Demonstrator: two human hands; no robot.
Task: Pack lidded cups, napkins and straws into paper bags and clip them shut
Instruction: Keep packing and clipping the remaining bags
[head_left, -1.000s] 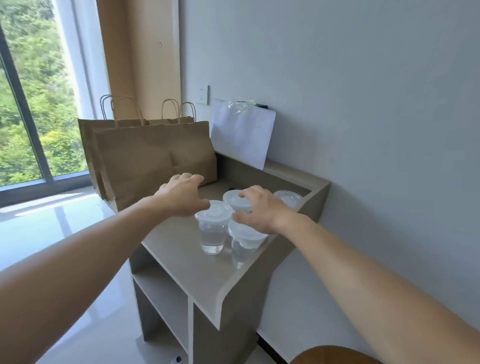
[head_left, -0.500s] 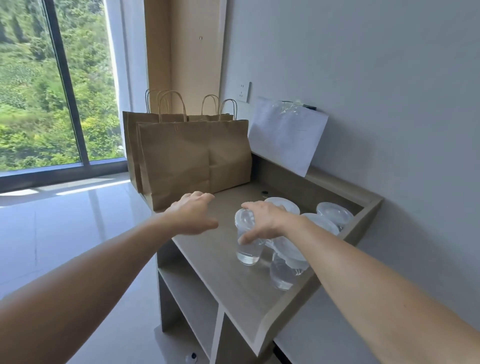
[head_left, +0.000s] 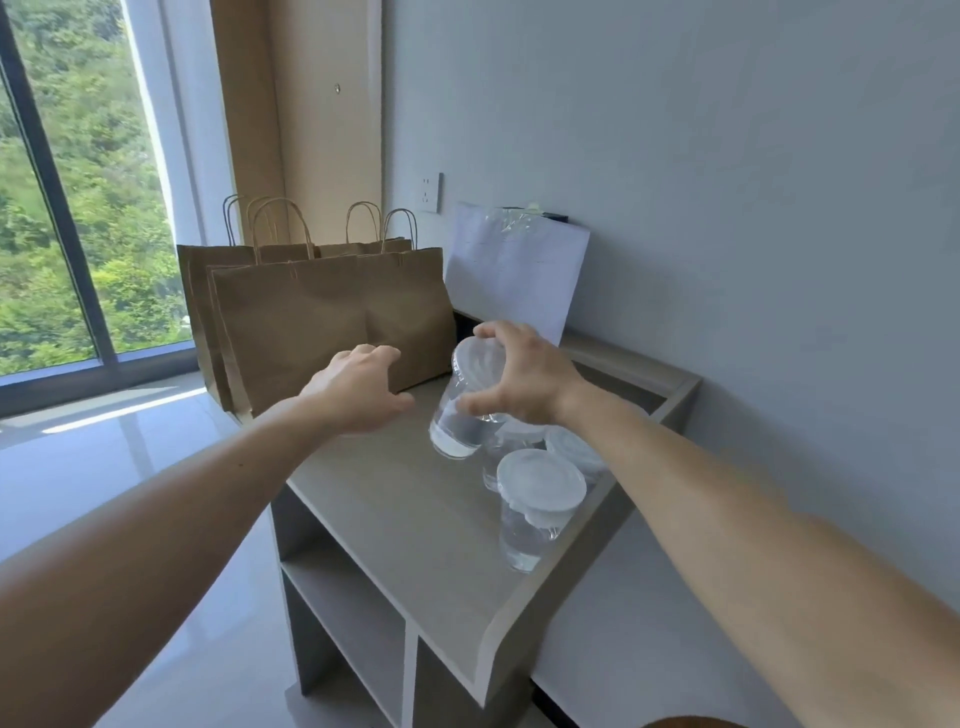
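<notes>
Our right hand (head_left: 524, 376) holds a cup (head_left: 457, 415) with a lid, fingers curled round its top. The cup tips sideways over the table (head_left: 395, 519). Our left hand (head_left: 358, 389) is empty, fingers loose and apart, near the paper bags (head_left: 322, 322).

The pale grey wood-grain desk (head_left: 395, 519) stands against the wall, with a raised rim (head_left: 587, 525) along its right edge and far end, and open compartments (head_left: 343, 608) beneath. Brown paper bags (head_left: 322, 322) with twisted handles stand upright in a row at its far left end. A lidded cup (head_left: 535, 514) holding clear liquid stands near the right rim, with two more cups (head_left: 576, 449) just behind it, partly hidden. A tilted cup (head_left: 457, 421) sits over the middle; whether its base touches the top cannot be told. A white sheet (head_left: 514, 275) leans on the wall at the far rim.
</notes>
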